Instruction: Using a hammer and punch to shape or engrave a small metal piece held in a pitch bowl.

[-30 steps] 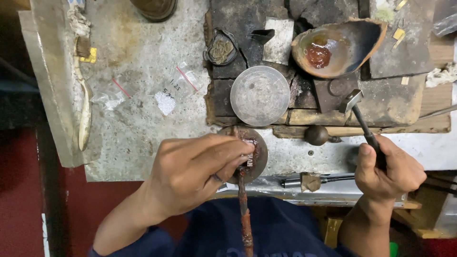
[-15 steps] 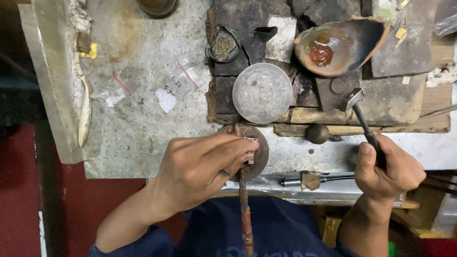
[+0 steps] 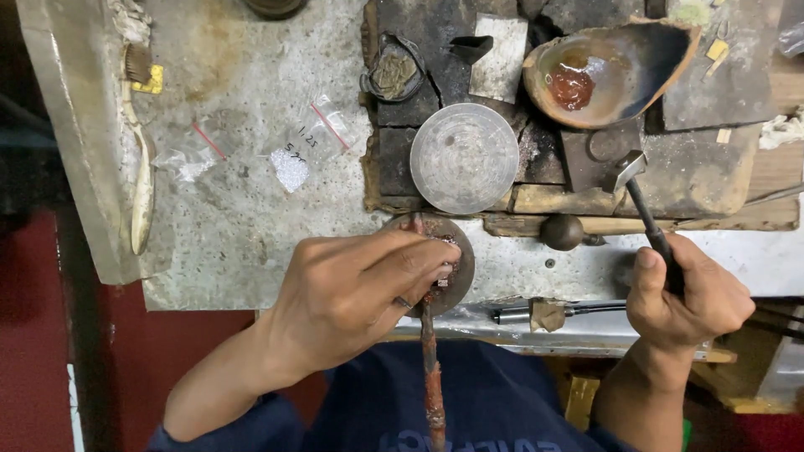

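Note:
My left hand (image 3: 356,293) rests over a round dark pad (image 3: 452,251) at the bench's front edge. Its fingertips pinch a small reddish piece on the tip of a thin rusty stick (image 3: 431,377) that runs down toward my body. My right hand (image 3: 682,297) is closed on the dark handle of a small hammer (image 3: 641,197). The hammer's metal head points up and left, over the dark wooden blocks, and is apart from the pad.
A round metal disc (image 3: 465,157) lies on charred blocks behind the pad. A broken bowl with red residue (image 3: 599,67) sits at the back right. Small plastic bags (image 3: 293,159) lie on the grey bench top (image 3: 243,226). A brush (image 3: 138,167) lies at the left edge. A dark round knob (image 3: 561,232) sits right of the pad.
Both hands keep their grips and places. The view has shifted very slightly; nothing else has visibly moved.

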